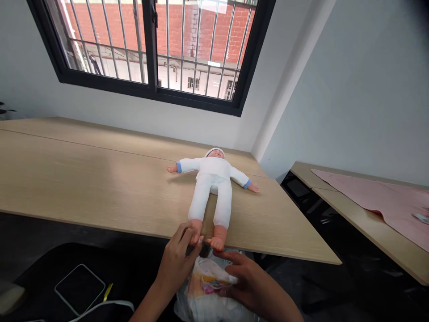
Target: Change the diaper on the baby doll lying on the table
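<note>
A baby doll (214, 172) in a white suit with blue cuffs and a white cap lies on its back on the wooden table (100, 183). Its arms are spread, and its bare feet reach the near edge. My left hand (177, 252) has its fingers and thumb closed about the foot on the left. Below the other foot is my right hand (243, 273), its fingers apart and the index fingertip close to the toes; whether it touches them I cannot tell. Under both hands sits a clear plastic bag (191, 304) with a printed packet (209, 284) inside, partly hidden by my right hand.
A dark-screened phone (80, 288) lies on a black surface at lower left, near a white cable (103, 304). To the right, beyond a gap, a second table (330, 201) carries a pink cloth (375, 197). A barred window (150, 49) is behind.
</note>
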Tool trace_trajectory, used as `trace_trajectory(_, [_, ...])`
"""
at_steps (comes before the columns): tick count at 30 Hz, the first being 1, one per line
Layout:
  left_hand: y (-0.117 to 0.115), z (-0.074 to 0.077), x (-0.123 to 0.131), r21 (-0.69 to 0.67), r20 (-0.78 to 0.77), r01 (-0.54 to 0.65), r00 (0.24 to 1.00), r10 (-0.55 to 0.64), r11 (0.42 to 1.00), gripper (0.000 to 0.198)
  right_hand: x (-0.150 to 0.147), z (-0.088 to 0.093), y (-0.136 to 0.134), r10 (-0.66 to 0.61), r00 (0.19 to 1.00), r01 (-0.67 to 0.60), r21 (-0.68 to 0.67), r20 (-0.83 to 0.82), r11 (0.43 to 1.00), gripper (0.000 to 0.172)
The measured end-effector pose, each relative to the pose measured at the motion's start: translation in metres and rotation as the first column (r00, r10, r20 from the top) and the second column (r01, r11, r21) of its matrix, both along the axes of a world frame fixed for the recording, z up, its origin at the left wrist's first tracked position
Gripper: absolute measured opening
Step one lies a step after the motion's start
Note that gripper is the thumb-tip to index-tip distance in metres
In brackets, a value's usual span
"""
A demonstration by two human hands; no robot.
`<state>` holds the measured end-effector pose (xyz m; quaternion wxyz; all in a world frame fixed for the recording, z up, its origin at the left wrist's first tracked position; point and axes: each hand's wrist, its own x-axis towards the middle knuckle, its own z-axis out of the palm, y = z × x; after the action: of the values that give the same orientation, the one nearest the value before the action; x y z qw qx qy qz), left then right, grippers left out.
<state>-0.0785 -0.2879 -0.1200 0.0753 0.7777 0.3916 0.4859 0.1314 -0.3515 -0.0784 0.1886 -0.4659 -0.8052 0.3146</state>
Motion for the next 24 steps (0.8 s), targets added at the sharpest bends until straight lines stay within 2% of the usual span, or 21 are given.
trace_trajectory(4, [-0.0018, 0.0001, 0.0007, 0.037, -0.050, -0.023, 0.998, 0.025, 0.999, 0.006, -0.0022, 0.0043, -0.0004, 0.016, 1.000, -0.016, -0.010, 0.017, 1.000, 0.022])
trace_trajectory(7, [-0.0027, -0.0016, 0.0013, 0.051, -0.145, -0.063, 0.987, 0.069, 0.997, 0.007, -0.0031, 0.0078, -0.0015, 0.013, 0.999, -0.012, -0.022, 0.036, 1.000, 0.024])
trace_trajectory(12, [0.0002, -0.0029, -0.0001, 0.255, -0.269, -0.179, 0.931, 0.248, 0.950, 0.027, -0.0020, 0.0077, -0.0033, 0.009, 0.997, -0.006, -0.033, 0.078, 0.999, 0.027])
trace_trajectory(15, [0.0025, -0.0027, -0.0011, 0.304, -0.336, -0.202, 0.892, 0.303, 0.931, 0.038, -0.0023, 0.0055, -0.0024, 0.017, 0.997, -0.015, -0.032, 0.075, 0.999, 0.030])
trace_trajectory(20, [0.0038, -0.0041, -0.0030, 0.266, -0.374, -0.181, 0.886, 0.274, 0.947, 0.042, -0.0037, 0.0039, -0.0015, 0.042, 0.997, -0.040, -0.031, 0.069, 0.999, 0.027])
trace_trajectory(24, [0.0059, -0.0051, -0.0056, 0.094, -0.343, -0.187, 0.916, 0.208, 0.978, 0.057, -0.0014, 0.0043, -0.0026, 0.019, 0.998, -0.020, 0.021, 0.052, 1.000, 0.025])
